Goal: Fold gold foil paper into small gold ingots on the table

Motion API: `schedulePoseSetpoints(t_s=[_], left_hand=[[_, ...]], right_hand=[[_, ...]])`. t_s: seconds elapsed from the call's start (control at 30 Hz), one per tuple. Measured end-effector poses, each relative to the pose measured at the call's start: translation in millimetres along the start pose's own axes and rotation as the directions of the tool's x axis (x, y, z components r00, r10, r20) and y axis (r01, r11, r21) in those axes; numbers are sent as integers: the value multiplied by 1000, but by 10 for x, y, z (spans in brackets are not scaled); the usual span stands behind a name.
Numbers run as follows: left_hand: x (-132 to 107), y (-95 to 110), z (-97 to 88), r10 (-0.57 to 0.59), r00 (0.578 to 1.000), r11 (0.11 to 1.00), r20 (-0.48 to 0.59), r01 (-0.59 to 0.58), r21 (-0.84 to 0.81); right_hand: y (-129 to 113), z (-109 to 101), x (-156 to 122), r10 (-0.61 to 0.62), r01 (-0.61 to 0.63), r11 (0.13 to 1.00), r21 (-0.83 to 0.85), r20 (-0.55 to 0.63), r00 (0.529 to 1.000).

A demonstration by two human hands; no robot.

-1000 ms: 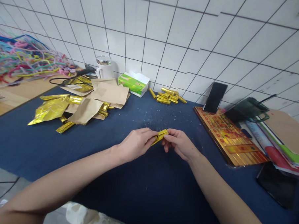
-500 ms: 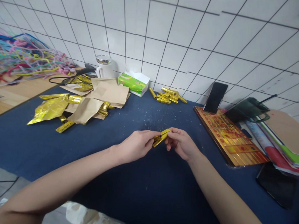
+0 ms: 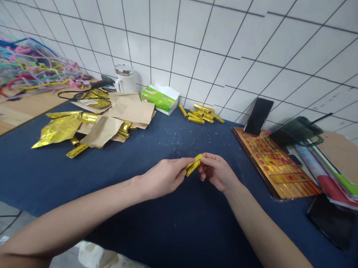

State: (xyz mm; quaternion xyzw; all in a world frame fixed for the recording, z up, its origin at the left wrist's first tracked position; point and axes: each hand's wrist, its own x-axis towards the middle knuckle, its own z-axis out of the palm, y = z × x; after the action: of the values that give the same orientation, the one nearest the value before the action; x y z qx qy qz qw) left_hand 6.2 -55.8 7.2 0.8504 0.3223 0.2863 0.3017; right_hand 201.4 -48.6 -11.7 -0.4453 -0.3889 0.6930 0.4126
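A small piece of gold foil paper (image 3: 193, 165), folded or partly rolled, is held between my two hands over the blue tabletop (image 3: 175, 213). My left hand (image 3: 165, 177) pinches its left end, and the fingertips hide part of it. On the other side, my right hand (image 3: 217, 171) grips the upper right end between thumb and fingers. Beyond the hands, by the wall, lies a pile of gold foil rolls (image 3: 202, 114). More gold foil (image 3: 60, 129) lies at the left among brown paper sheets (image 3: 131, 108).
A green tissue pack (image 3: 159, 98) and a white mug (image 3: 125, 82) stand along the tiled wall. At right, a phone (image 3: 258, 115) leans upright on a stack of gold-red printed sheets (image 3: 275, 166), near a dark green cup (image 3: 297, 131). Colourful fuzzy strands (image 3: 36, 66) heap at far left.
My left hand has shifted slightly along the gold foil paper, its fingers now covering more of the left end. My right hand has barely moved.
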Motion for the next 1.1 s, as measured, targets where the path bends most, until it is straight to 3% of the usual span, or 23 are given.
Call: schedulePoseSetpoints(t_s=[0.27,0.43,0.63,1.1], left_hand=[[-9,4,18,12,1000,999,4,-13,29],[-26,-22,60,19,1000,998,-18,-18,67],[-36,-31,96,48,999,994,-24,-46,96],[-24,-22,121,13,999,993,-44,-8,117]], right_hand=[[10,60,-5,-56,55,998,-12,-85,995],[56,109,-3,-177,176,984,-21,-176,968],[93,165,0,-241,242,970,-26,-240,940],[128,204,2,-251,243,968,-62,-275,928]])
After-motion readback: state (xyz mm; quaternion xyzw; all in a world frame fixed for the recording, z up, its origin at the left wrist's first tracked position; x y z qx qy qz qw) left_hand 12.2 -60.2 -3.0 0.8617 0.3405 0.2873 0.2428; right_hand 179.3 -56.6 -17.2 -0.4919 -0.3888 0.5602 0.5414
